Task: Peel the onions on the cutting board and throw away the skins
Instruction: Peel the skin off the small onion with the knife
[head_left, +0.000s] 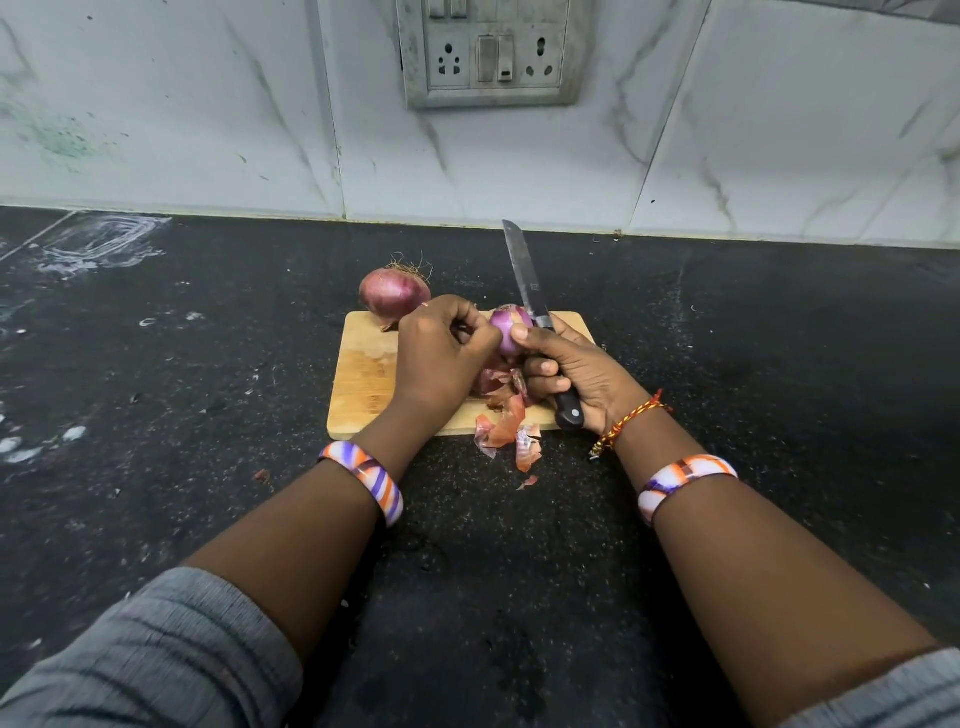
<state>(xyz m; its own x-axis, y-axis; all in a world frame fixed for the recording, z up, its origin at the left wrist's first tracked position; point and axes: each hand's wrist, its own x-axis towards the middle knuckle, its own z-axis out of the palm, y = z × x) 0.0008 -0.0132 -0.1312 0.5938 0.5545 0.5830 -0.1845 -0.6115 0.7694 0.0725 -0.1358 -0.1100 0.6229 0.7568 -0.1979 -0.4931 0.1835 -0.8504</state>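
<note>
The right hand (566, 374) has its thumb pressed on the half-peeled onion (510, 332), and its other fingers are curled tight around the black handle of the knife (540, 332). It does two jobs at once, likely so the knife stays ready while the thumb helps pull skin. The blade points up and away toward the wall, well off the fingers, which looks like the safe way to hold it. The left hand (441, 358) has its fingers curled in on the other side of the same onion, gripping it so it cannot roll. The onion sits between both hands, just above the cutting board (363, 384), and its top is already smooth and shiny purple. Right under the hands lies a heap of onion skins (506, 415), some on the board and some spilled over its near edge onto the dark counter (208, 364). They fall there because the peeling happens right above. A second onion (394, 296), with its dry skin and roots on, waits at the far left corner of the board. I think the skins get thrown away only when both onions are bare.
</note>
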